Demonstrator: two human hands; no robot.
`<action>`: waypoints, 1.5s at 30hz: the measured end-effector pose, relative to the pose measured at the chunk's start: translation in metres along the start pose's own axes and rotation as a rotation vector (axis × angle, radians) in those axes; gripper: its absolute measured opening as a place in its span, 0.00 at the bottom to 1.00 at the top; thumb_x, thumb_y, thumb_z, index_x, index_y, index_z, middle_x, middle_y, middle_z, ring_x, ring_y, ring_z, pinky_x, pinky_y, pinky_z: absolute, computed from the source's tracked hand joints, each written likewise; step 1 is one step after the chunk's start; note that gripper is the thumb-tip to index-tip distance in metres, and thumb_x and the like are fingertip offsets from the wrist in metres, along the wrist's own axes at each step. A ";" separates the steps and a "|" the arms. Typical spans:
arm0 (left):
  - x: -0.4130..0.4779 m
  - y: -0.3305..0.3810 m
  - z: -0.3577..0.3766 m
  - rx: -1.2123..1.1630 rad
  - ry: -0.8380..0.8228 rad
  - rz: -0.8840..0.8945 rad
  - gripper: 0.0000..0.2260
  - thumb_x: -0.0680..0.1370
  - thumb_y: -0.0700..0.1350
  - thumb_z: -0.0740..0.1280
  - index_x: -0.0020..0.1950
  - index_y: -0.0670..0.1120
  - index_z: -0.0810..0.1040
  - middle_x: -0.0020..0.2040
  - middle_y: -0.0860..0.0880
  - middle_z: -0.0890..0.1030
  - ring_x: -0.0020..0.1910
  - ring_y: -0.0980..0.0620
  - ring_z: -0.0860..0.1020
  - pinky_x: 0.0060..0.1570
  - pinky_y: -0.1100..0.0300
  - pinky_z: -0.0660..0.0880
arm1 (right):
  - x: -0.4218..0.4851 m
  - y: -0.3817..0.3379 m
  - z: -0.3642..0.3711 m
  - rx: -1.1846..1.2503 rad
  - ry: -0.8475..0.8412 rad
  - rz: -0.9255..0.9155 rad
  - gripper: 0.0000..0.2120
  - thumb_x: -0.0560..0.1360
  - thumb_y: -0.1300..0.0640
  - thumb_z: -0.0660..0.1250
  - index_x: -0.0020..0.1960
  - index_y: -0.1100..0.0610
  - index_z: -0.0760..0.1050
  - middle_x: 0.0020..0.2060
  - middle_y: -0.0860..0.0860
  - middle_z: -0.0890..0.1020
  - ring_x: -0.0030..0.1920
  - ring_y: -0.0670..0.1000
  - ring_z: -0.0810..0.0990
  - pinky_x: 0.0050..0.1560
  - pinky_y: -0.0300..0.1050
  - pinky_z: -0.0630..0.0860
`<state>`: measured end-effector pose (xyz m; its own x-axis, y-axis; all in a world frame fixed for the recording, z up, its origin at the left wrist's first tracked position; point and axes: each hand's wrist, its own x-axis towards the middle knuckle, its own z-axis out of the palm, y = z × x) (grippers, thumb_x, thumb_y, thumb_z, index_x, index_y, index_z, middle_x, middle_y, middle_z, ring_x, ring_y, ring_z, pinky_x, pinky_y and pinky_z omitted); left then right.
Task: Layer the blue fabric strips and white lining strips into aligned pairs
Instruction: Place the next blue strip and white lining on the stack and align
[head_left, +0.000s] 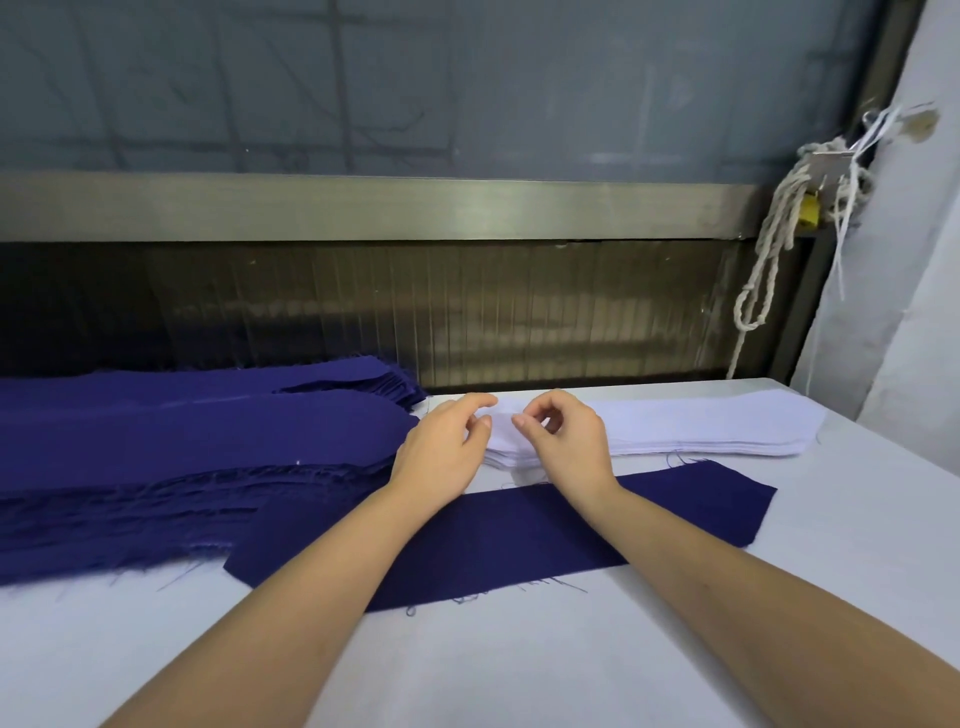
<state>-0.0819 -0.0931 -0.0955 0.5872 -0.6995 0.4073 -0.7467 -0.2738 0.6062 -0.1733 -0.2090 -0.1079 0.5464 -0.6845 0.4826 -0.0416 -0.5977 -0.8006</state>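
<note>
Blue stack (156, 441) cut by left edge. Forearms (322, 571) cross blue strip (519, 530), hiding parts. Left hand (441, 447), right hand (566, 441) cover white stack (701, 426) end; grip there unclear.

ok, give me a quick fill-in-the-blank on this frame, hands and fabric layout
1. The left hand and right hand meet over lining coloured ___.
2. The lone strip lying flat under the forearms is ___.
3. The blue stack lies to the ___ of the white stack.
4. The rope hangs at the table's ___ side.

Answers: white; blue; left; right
</note>
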 end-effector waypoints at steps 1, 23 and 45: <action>0.000 0.000 -0.001 -0.019 -0.004 0.002 0.15 0.81 0.48 0.57 0.67 0.55 0.72 0.53 0.54 0.77 0.55 0.52 0.75 0.56 0.54 0.72 | 0.000 0.000 0.000 0.030 0.013 0.007 0.09 0.74 0.60 0.69 0.38 0.51 0.71 0.33 0.43 0.76 0.34 0.42 0.72 0.35 0.29 0.67; -0.004 0.009 -0.001 -0.470 -0.203 -0.043 0.22 0.81 0.43 0.58 0.66 0.69 0.62 0.45 0.52 0.81 0.26 0.57 0.75 0.23 0.67 0.68 | 0.004 0.000 -0.002 0.066 0.068 -0.004 0.05 0.75 0.62 0.67 0.42 0.55 0.79 0.38 0.46 0.79 0.36 0.39 0.73 0.37 0.24 0.66; 0.002 0.001 -0.004 -0.487 -0.057 -0.180 0.11 0.79 0.39 0.60 0.58 0.53 0.67 0.64 0.49 0.67 0.32 0.57 0.77 0.26 0.62 0.73 | 0.001 0.004 0.002 -0.225 -0.082 -0.069 0.04 0.75 0.58 0.66 0.42 0.54 0.77 0.41 0.45 0.76 0.34 0.41 0.71 0.40 0.36 0.67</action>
<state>-0.0804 -0.0926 -0.0910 0.6645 -0.7085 0.2376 -0.3957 -0.0638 0.9162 -0.1712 -0.2105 -0.1113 0.6202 -0.6079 0.4957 -0.1820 -0.7262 -0.6630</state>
